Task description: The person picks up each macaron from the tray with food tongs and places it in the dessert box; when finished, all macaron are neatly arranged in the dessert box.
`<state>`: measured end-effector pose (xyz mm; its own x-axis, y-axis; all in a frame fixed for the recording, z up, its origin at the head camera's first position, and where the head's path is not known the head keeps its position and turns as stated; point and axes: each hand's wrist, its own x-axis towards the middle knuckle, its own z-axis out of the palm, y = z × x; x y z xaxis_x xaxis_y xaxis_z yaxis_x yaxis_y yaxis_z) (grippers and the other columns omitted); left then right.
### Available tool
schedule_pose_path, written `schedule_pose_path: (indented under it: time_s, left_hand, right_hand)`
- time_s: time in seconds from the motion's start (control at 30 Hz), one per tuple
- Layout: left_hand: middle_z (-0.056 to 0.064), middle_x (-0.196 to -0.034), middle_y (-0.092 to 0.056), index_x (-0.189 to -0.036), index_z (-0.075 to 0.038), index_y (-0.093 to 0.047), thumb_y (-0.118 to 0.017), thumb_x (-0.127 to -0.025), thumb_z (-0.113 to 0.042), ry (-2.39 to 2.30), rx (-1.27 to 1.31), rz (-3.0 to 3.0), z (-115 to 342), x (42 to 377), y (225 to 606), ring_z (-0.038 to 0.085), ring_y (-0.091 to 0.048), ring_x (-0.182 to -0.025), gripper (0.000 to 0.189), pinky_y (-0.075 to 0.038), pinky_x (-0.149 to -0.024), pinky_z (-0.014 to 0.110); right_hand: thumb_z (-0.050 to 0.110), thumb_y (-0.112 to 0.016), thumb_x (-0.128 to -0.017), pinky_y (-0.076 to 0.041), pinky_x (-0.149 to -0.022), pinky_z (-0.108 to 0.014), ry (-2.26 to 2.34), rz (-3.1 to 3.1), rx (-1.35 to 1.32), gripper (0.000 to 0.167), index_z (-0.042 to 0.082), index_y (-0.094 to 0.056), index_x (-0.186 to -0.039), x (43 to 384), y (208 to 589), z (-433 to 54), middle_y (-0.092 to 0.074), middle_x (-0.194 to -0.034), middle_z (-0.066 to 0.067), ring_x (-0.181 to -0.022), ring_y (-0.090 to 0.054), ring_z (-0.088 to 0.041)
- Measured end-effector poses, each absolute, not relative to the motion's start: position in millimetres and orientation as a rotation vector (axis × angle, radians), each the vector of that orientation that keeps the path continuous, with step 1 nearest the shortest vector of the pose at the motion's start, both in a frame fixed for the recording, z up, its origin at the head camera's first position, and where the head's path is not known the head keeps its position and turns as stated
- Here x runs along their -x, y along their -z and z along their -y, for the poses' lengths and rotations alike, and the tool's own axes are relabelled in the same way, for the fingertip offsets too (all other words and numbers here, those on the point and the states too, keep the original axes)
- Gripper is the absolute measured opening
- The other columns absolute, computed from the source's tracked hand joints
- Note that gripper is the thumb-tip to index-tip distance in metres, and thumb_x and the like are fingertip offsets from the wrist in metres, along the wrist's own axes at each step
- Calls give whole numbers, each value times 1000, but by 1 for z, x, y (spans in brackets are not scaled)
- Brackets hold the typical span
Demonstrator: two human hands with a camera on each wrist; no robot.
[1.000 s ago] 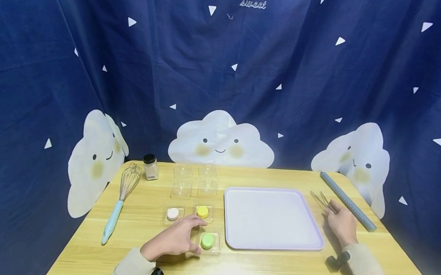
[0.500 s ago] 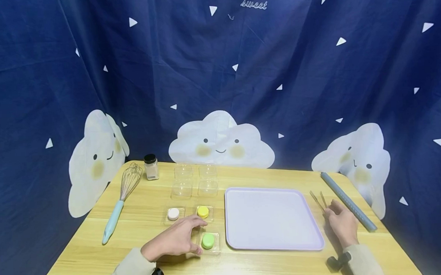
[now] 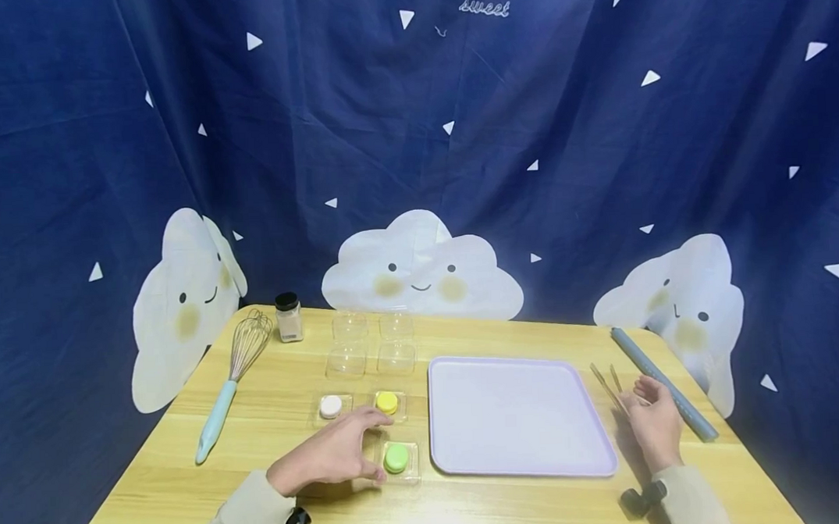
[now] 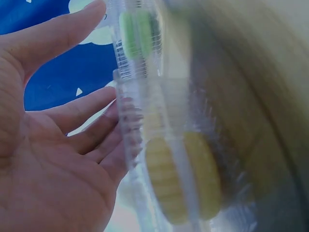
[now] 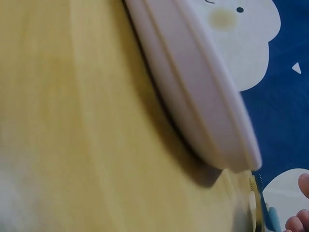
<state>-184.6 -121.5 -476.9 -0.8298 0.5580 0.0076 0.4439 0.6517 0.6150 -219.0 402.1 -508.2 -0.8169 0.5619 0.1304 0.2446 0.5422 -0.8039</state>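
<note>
In the head view my left hand (image 3: 336, 453) reaches over the left part of a clear plastic macaron box. Its fingertips are at the yellow macaron (image 3: 386, 402) and its thumb beside the green macaron (image 3: 396, 458). Close up, straight fingers (image 4: 79, 113) meet the side of the box (image 4: 128, 111). A white macaron (image 3: 330, 406) sits in the far left compartment; the near left one is hidden by the hand. At the right, my right hand (image 3: 655, 424) holds slim metal tongs (image 3: 608, 387) with spread tips, by the end hidden in the hand.
A lilac tray (image 3: 523, 470) lies between the hands. Behind the macarons stands the clear lid (image 3: 370, 358). A whisk (image 3: 231, 380) and a jar with a black cap (image 3: 288, 318) are on the left. The blue-grey rolling pin (image 3: 664, 384) lies beyond the right hand.
My right hand has turned slightly, and its fingers have lifted apart near the tongs. The left hand, macarons and tray stay in place.
</note>
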Motion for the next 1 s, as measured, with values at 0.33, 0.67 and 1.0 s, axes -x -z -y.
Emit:
schedule_pose_path:
  time_s: [0.33, 0.67, 1.0]
  left_hand:
    - [16, -134, -65, -142, -12, -56, -86, -78, -26, -1199, -631, -2763, 143, 197, 448, 37, -70, -106, 72, -59, -95, 56]
    - [14, -146, -58, -146, -12, -51, -87, -78, -30, -1344, -573, -3021, 185, 240, 410, 42, -52, -135, 79, -42, -113, 64]
    - [19, -151, -50, -149, -4, -45, -85, -81, -16, -1597, -571, -2934, 203, 283, 403, 38, -45, -143, 79, -35, -123, 52]
  right_hand:
    - [22, -64, -96, -48, -95, -5, -1292, 2255, 637, 54, 12, -50, -147, 225, 480, -384, -60, -145, -13, -111, -61, 1]
    - [-6, -64, -92, -39, -120, -23, -1692, 1915, 318, 63, 7, -44, -151, 256, 430, -340, -52, -153, -13, -141, -51, -15]
    - [-13, -65, -89, -38, -123, -34, -1762, 1867, -36, 64, 2, -46, -148, 293, 398, -268, -54, -149, -15, -143, -49, -26]
